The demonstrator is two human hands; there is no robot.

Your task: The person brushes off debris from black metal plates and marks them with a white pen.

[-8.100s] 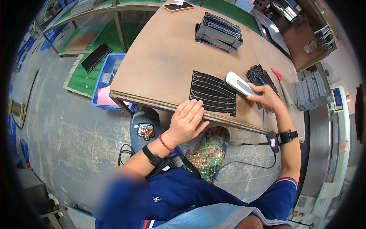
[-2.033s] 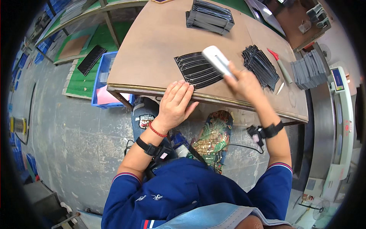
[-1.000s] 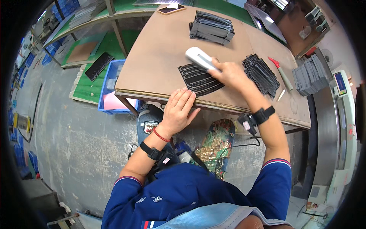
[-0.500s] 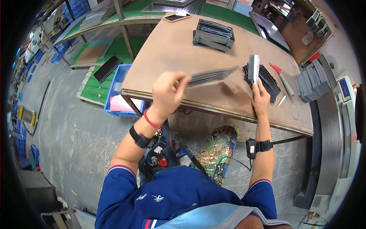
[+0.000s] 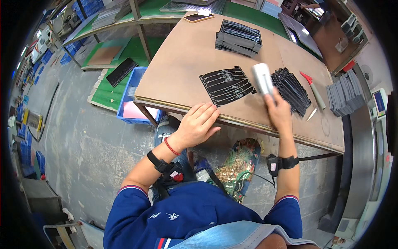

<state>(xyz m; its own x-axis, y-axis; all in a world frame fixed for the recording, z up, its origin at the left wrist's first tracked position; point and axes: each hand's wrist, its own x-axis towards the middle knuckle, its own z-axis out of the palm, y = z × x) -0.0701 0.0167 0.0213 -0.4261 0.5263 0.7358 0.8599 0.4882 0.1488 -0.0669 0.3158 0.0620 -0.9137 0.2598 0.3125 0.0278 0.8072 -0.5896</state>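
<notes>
A black sheet with several curved strips lies flat on the brown tabletop. My left hand rests at the table's front edge by the sheet's near corner, its fingers stretched out and flat. In my right hand is a white-handled brush, blurred by motion, held just right of the sheet with its pale back showing; its bristles are hidden. Beside the brush, to the right, spreads a loose pile of similar black sheets.
Farther back stands a stack of dark sheets, with a phone at the far left corner. To the right lie a red-and-green tool, a small white pointed piece and grey stacked pieces. A blue bin sits left, below the table.
The black sheet, held up and blurred in my left hand before, now lies on the table. My left hand has let go and flattened. My right hand has turned the brush and moved it left.
</notes>
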